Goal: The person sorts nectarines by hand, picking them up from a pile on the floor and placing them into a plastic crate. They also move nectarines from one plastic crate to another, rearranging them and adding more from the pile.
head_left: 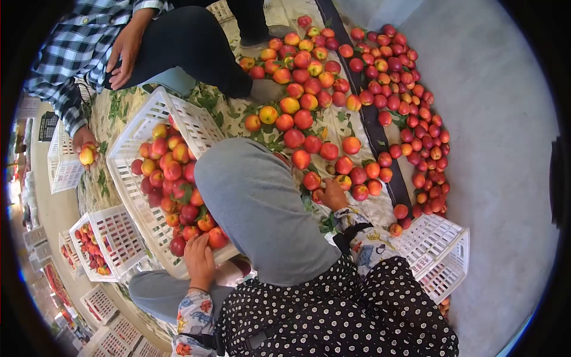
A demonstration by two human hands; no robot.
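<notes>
My left hand (199, 260) lies at the near end of a white plastic crate (125, 175), its extended fingers against the nectarines there. Red and yellow nectarines (172, 171) fill much of this crate, which stands left of my raised knee. My right hand (333, 195) reaches down past that knee to the loose nectarines (299, 89) on the floor sheet. Its fingers curl against a dark red nectarine (317, 196), which they partly hide.
Across from me sits a person in a checked shirt, one hand (87, 153) holding a nectarine. More nectarines (419, 128) lie beyond a dark strip (376, 128), beside a pale wall. A tipped white crate (434, 253) is at my right. Other crates (119, 238) stand at left.
</notes>
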